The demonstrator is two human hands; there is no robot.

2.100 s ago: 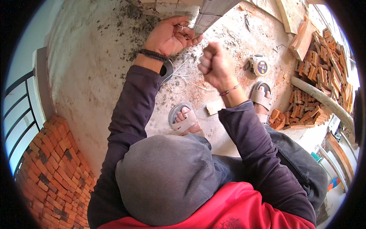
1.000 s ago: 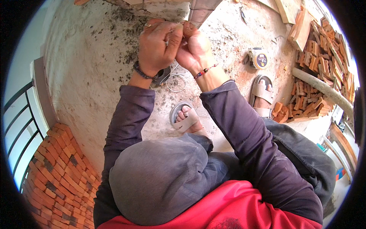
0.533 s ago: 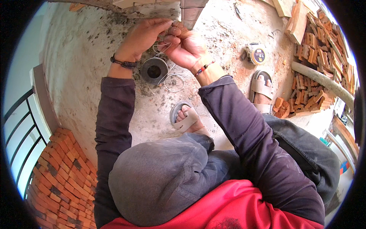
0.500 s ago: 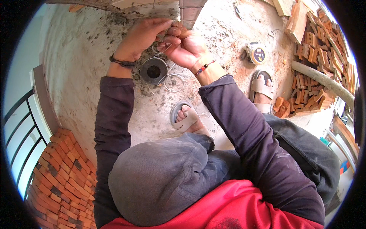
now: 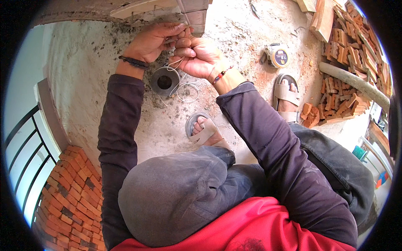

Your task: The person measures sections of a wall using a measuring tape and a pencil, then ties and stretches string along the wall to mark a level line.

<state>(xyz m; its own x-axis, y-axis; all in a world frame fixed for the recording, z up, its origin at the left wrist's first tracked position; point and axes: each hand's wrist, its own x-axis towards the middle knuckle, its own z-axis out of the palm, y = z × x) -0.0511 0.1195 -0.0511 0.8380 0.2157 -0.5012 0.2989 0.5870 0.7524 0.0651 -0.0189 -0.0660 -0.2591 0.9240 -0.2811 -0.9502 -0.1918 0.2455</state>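
At the top of the view my left hand (image 5: pixel 151 42) and my right hand (image 5: pixel 203 57) meet, fingertips close together. A thin pale string (image 5: pixel 177 62) runs through the curled fingers of my right hand and hangs in a loop below them. The thumb and forefinger of my left hand are pinched at the string's upper part, beside the lower corner of a greyish block-like post (image 5: pixel 196 17); what exactly lies between those fingertips is hidden. Below the hands a dark round spool (image 5: pixel 155 83) rests on the floor, with loose coils of string (image 5: pixel 188 100) beside it.
A tape measure (image 5: pixel 279 57) lies on the dusty floor to the right. Stacked bricks (image 5: pixel 75 192) stand at lower left by a black railing (image 5: pixel 30 134); more broken bricks (image 5: pixel 345 83) pile at right, crossed by a pole (image 5: pixel 354 81). Wooden boards (image 5: pixel 144 8) are at the top.
The view has shifted slightly. My hands stay together by the post's corner, fingers still pinched, with the right hand's fingers curled a little closer around the string.
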